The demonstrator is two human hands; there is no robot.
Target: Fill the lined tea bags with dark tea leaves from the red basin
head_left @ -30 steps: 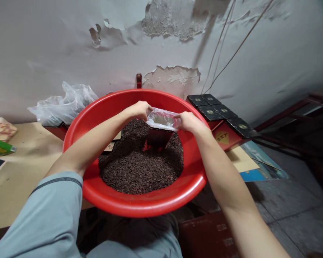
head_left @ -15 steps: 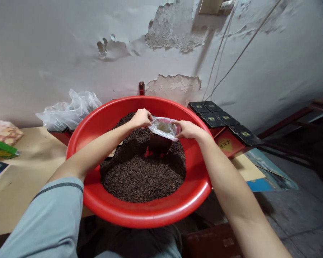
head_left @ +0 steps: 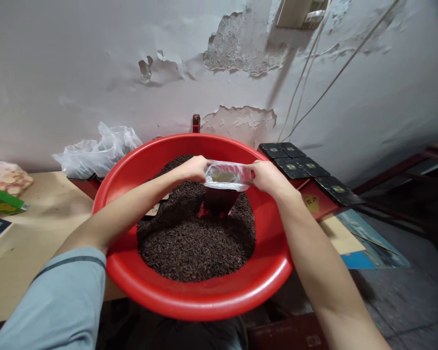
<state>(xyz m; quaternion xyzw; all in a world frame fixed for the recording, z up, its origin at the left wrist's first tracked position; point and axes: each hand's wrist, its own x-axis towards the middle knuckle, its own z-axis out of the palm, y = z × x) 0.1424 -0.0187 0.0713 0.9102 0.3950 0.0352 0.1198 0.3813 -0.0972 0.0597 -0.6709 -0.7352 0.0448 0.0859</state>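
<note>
A big red basin (head_left: 219, 296) sits before me, heaped with dark loose tea leaves (head_left: 193, 238). A dark red box (head_left: 221, 200) stands upright in the leaves, lined with a clear plastic bag (head_left: 226, 175). My left hand (head_left: 194, 167) pinches the bag's left edge. My right hand (head_left: 266, 176) pinches its right edge. Between them the bag's mouth is stretched over the box top. A small card (head_left: 154, 209) lies half buried in the leaves at the left.
A wooden table (head_left: 32, 233) runs to the left, with a crumpled plastic bag (head_left: 98, 150), a green packet (head_left: 2, 201) and a snack bag (head_left: 5, 177). Black box lids (head_left: 306, 165) lie on red boxes at the right. A peeling wall stands behind.
Both hands have kept hold of the bag and spread its mouth flatter over the box. The view has tilted up slightly.
</note>
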